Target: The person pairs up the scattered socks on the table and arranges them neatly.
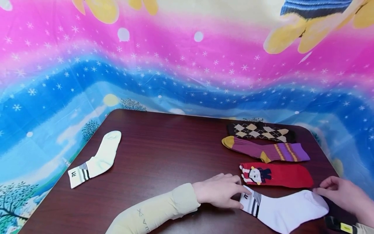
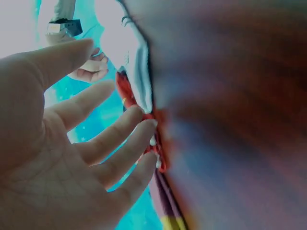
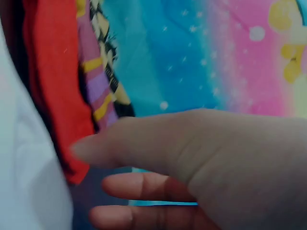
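Observation:
A white sock (image 1: 287, 209) with a striped cuff lies flat at the front right of the table. At its cuff is my left hand (image 1: 220, 191), index finger over the edge and thumb just beside it. The left wrist view shows that hand (image 2: 72, 139) with fingers spread and nothing between them. By the toe end is my right hand (image 1: 344, 195), its fingers loosely bent. In the right wrist view, a gap shows between the thumb and fingers of this hand (image 3: 192, 163). A red sock (image 1: 287, 175) with a cartoon figure lies just behind the white one.
Behind the red sock lie a purple sock (image 1: 248, 148) with yellow heel and toe, and a dark argyle sock (image 1: 257, 132). Another white striped sock (image 1: 102, 159) is at the table's left edge. A patterned cloth (image 1: 175, 65) hangs behind the dark wooden table (image 1: 163, 146).

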Demonstrator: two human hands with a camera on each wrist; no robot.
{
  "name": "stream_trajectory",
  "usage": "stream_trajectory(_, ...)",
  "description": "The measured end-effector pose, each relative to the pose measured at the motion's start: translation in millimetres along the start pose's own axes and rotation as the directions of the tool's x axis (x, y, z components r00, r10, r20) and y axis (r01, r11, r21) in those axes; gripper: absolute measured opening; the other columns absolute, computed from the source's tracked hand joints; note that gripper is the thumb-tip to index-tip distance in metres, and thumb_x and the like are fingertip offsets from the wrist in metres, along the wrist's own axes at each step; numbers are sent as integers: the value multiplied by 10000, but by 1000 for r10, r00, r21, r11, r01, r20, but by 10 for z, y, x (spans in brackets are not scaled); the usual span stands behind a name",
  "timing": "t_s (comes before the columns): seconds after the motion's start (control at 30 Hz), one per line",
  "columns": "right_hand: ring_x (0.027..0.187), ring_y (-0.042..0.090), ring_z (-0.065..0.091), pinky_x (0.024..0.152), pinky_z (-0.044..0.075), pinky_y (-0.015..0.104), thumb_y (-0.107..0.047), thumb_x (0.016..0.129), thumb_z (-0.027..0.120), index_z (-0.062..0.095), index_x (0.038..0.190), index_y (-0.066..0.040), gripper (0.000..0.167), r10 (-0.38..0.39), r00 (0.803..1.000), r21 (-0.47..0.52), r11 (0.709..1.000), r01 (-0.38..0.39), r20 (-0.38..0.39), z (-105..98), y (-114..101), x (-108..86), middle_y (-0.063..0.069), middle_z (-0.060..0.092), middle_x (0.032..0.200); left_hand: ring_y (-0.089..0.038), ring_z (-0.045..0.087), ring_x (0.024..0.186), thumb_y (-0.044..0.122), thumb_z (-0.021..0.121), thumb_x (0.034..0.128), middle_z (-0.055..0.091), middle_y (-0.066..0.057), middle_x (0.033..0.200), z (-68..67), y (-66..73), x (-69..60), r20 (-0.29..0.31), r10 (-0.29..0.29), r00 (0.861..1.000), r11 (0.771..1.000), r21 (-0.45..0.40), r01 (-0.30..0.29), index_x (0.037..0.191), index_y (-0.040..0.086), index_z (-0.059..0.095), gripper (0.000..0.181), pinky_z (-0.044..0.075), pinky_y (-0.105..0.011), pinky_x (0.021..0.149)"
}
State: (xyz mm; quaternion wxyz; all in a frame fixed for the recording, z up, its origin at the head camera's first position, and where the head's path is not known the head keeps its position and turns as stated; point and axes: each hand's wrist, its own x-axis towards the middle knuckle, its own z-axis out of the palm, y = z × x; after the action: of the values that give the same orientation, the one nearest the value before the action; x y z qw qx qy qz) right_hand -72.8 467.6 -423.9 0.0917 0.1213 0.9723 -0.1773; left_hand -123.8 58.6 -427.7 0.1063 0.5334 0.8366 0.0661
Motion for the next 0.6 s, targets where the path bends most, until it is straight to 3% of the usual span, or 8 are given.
stream_trajectory(0.07, 677, 303, 608, 655, 485, 517, -409, 927, 737, 609, 853, 63, 495, -3, 997, -24, 1000, 2, -78, -56, -100, -16, 60, 630, 713, -15, 482, 1136, 573, 593, 982, 546, 150, 1293, -35, -36, 3, -34, -9, 999, 1000, -16, 8, 1494, 399, 511, 546, 393, -220, 902)
stream_trajectory(0.17, 758, 433, 603, 694, 458, 596, -527, 975, 633, 610, 972, 131, 658, -9, 986, -43, 999, 2, -164, -137, -245, -13, 204, 641, 788, -43, 413, 1340, 592, 540, 1000, 474, 91, 1491, -100, -96, -5, -91, -25, 996, 999, -45, 21, 1550, 342, 442, 612, 356, -280, 1055)
stream_trajectory(0.3, 976, 607, 504, 781, 404, 702, -591, 1013, 505, 550, 1206, 159, 776, -43, 977, -58, 998, 32, -210, -209, -411, 36, 420, 554, 1090, -108, 269, 1477, 626, 466, 1015, 323, 17, 1627, -185, -191, -23, -184, -61, 981, 995, -82, 47, 1600, 274, 355, 692, 240, -356, 1171)
stream_trajectory(0.43, 1114, 663, 409, 852, 342, 754, -569, 1055, 405, 477, 1374, 109, 753, -109, 969, -48, 994, 100, -220, -258, -614, 113, 469, 447, 1288, -155, 200, 1509, 664, 376, 1021, 243, -26, 1659, -276, -324, -34, -295, -93, 951, 996, -34, 87, 1624, 237, 291, 744, 153, -377, 1200)
stream_trajectory(0.6, 1210, 654, 378, 888, 309, 780, -511, 1086, 353, 361, 1535, 31, 703, -226, 951, -15, 974, 228, -213, -287, -940, 216, 428, 396, 1416, -188, 167, 1522, 676, 317, 1026, 189, -32, 1673, -410, -579, -62, -408, -162, 898, 984, 1, 178, 1635, 237, 248, 754, 85, -399, 1208)
